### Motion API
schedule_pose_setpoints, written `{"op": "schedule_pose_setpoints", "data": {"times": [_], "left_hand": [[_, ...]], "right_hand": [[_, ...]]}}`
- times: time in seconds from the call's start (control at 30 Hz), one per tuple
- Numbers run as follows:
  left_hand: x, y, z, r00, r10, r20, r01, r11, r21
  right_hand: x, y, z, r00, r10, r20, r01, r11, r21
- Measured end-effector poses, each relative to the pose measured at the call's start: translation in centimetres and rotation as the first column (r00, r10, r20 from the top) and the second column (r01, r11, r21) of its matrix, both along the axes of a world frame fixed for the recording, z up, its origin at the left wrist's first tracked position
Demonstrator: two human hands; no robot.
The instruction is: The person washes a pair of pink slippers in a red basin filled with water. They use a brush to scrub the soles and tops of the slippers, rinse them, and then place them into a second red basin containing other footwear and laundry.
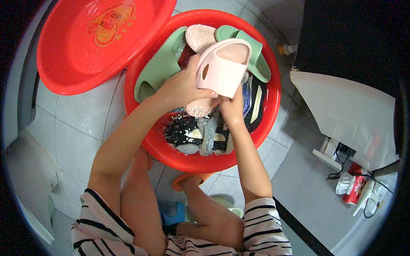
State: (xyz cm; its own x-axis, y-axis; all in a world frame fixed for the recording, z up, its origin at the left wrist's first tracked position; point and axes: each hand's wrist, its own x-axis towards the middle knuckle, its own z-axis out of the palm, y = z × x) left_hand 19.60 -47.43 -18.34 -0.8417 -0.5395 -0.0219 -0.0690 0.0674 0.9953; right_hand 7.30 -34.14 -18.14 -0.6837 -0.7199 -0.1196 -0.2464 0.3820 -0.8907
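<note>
A pale pink slide slipper (225,72) is held up over a round red plastic basin (274,105). My left hand (182,86) grips its left side, thumb near the lower edge. Under the slipper's lower end is my right hand (231,107), its fingers partly hidden; whether it grips the slipper or something beneath cannot be told. Around them in the basin lie a green slipper (160,65) at the left, another green slipper (256,52) at the upper right and a pink slipper (200,36) at the top. Dark, wet footwear with pale straps (219,137) sits in water at the near side.
A second red basin (73,64), with a printed pattern, overlaps the first at the upper left. White appliance-like panels stand on both sides. Cables and a red-and-white package (354,188) lie at the lower right. A blue plastic object (176,214) is between the legs on the tiled floor.
</note>
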Motion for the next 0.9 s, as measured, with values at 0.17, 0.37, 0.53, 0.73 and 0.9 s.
{"op": "schedule_pose_setpoints", "data": {"times": [0.17,0.37,0.53,0.73,0.9], "left_hand": [[1.3,1.7,3.1,0.993,0.011,-0.118,0.025,0.955,0.297],[1.6,5.1,-1.2,1.000,0.030,-0.002,-0.026,0.898,0.440],[1.6,7.2,-4.3,0.995,0.096,0.016,-0.098,0.981,0.170],[1.1,6.4,-8.0,0.981,0.020,0.193,-0.068,0.967,0.246],[0.4,6.7,-9.8,0.926,0.143,0.351,-0.157,0.988,0.012]], "right_hand": [[0.5,1.3,6.2,0.998,0.005,0.057,-0.002,0.999,-0.046],[0.2,4.0,1.6,0.995,0.051,0.080,-0.061,0.990,0.129],[0.5,5.7,-3.5,0.960,-0.042,0.275,-0.023,0.973,0.229],[1.6,5.4,-5.6,0.994,-0.068,0.085,0.037,0.946,0.321],[2.5,3.9,-5.4,0.980,0.018,-0.197,0.097,0.824,0.558]]}}
